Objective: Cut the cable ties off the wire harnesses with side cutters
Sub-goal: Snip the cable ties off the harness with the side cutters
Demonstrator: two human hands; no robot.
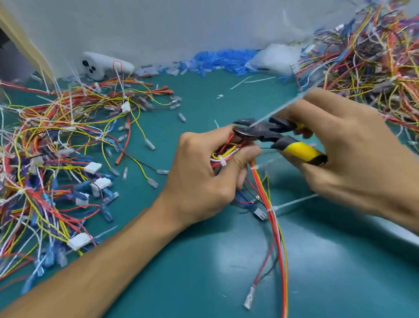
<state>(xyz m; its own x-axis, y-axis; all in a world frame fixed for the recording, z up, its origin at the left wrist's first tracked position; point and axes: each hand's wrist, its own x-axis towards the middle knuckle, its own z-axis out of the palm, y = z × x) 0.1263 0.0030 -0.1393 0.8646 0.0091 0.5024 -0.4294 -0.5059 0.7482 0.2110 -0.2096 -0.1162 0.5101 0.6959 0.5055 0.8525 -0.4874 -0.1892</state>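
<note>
My left hand [204, 176] grips a wire harness [275, 228] above the teal counter [185, 292], its wires trailing toward me. My right hand [343, 157] curls round the yellow-handled side cutters [267, 132], their jaws at a blurred white cable tie [280, 108] beside my left fingertips.

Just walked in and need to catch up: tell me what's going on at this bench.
A person is cutting cable ties off a wire harness. The left hand grips the bundle; the right hand holds yellow-handled side cutters, jaws parted around a white tie tail. Another tie lower down is not yet cut. More harnesses are heaped on the teal table.
</note>
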